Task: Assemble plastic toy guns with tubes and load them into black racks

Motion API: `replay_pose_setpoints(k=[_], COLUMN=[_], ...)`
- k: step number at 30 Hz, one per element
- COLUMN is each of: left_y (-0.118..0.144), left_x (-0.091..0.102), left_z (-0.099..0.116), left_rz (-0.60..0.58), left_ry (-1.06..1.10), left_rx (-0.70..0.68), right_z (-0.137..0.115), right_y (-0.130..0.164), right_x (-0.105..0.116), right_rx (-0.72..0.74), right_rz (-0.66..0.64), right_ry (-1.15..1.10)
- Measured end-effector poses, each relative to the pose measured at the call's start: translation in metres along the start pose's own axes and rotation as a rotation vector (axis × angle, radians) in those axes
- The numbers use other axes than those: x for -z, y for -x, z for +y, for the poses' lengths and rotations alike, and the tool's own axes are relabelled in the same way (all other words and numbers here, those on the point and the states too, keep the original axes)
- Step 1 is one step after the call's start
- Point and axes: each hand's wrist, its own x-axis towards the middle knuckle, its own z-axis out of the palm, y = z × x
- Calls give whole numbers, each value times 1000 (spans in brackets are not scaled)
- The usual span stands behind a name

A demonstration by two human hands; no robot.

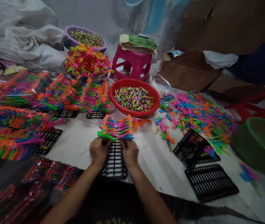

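"Where's the black rack (114,160)?"

"Low middle of the frame. Bright toys (120,129) stand in rows on its far end."

"What are the fingers doing?"

"Left hand (99,151) and right hand (130,151) curl by the nearest toys, one each side, maybe to keep things straight. Tips are hidden, so I can't tell if they pinch."

"Any room?"

"White tabletop (155,158) shows both sides. The red bowl (155,100) is close behind; the front edge is near."

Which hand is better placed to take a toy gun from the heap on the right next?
Probably the right hand: it sits right of the black rack, nearer the toy-gun heap; the left hand lies farther, across the rack.
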Motion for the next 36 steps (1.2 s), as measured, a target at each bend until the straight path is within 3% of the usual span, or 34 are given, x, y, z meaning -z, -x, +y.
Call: replay_pose_setpoints(k=[8,15,18,22,26,30,33,36], left_y=[1,0,-3,-1,4,4,2,0], left_x=[1,4,4,5,7,9,10,9], left_z=[2,0,1,0,-4,-6,-4,-3], left_rz=[-104,-139,-156,-150,-132,-124,-142,-132], left_ry=[49,62,22,-2,37,90,91,96], left_rx=[28,80,91,30,-34,20,29,39], right_z=[-2,-4,-15,-37,-58,-71,-66,-40], right_y=[1,4,11,10,-3,-3,1,-15], right_x=[3,9,22,34,23,12,29,58], right_rx=[15,62,103,262,317,326,371,145], right_rz=[24,-19,34,63,-14,-108,-145,72], right_ry=[-192,-91,-30,-103,-146,-174,-349,-366])
